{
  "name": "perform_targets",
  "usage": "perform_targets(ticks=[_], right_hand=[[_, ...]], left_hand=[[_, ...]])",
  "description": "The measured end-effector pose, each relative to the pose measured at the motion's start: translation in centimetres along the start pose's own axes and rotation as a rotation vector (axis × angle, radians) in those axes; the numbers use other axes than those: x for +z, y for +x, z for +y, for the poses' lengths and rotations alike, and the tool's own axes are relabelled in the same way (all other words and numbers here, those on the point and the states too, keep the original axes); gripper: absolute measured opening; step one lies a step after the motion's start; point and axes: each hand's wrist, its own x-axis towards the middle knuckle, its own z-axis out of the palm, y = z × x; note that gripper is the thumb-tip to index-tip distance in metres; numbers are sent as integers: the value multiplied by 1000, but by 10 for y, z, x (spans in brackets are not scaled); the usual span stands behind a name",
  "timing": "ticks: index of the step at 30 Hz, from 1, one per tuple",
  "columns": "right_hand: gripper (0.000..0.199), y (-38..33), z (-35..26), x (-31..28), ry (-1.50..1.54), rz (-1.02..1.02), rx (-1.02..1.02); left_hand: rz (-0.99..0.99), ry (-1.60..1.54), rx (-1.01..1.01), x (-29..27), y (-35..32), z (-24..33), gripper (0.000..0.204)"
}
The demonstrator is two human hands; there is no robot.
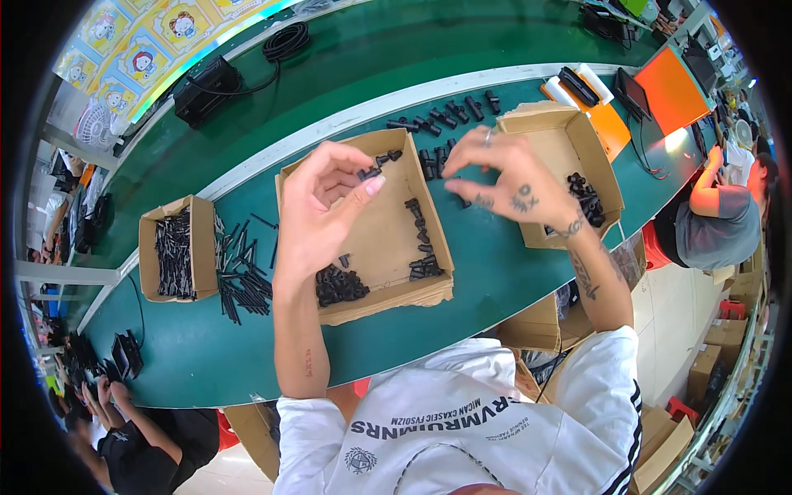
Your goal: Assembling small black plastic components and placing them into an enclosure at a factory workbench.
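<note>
My left hand (323, 202) is raised over the large cardboard tray (388, 299). Between its thumb and fingers sits a small black plastic fitting (369, 174). My right hand (516, 177), with a ring and tattoos, hovers right of that tray with thumb and fingers apart. Nothing shows between them. Beneath its fingertips, several black fittings (427, 163) stand or lie on the green table. Inside the large tray, more black fittings (340, 285) are heaped at the near left corner, and others run along its right side.
At right is a second cardboard tray (563, 124) holding black fittings (584, 198). On the left, a cardboard box (203, 247) holds thin black pieces, with more (243, 280) loose beside it. Further fittings (450, 114) lie along the white ledge. Other people (718, 223) sit at both ends.
</note>
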Motion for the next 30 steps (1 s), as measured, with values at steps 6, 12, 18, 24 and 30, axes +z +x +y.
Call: perform_targets(ticks=[6, 12, 18, 24, 30], right_hand=[[14, -24, 5, 5, -164, 57, 39], [11, -65, 27, -51, -320, 326, 385], [14, -113, 68, -57, -333, 242, 544], [24, -113, 83, -41, -397, 64, 503], [22, -138, 92, -50, -878, 91, 676]], left_hand=[[-152, 60, -70, 2, 0, 0, 14], [-206, 238, -217, 2, -2, 2, 21], [-270, 234, -155, 12, -2, -18, 12], [-342, 440, -106, 15, -2, -25, 10], [-334, 714, -54, 20, 0, -23, 13]])
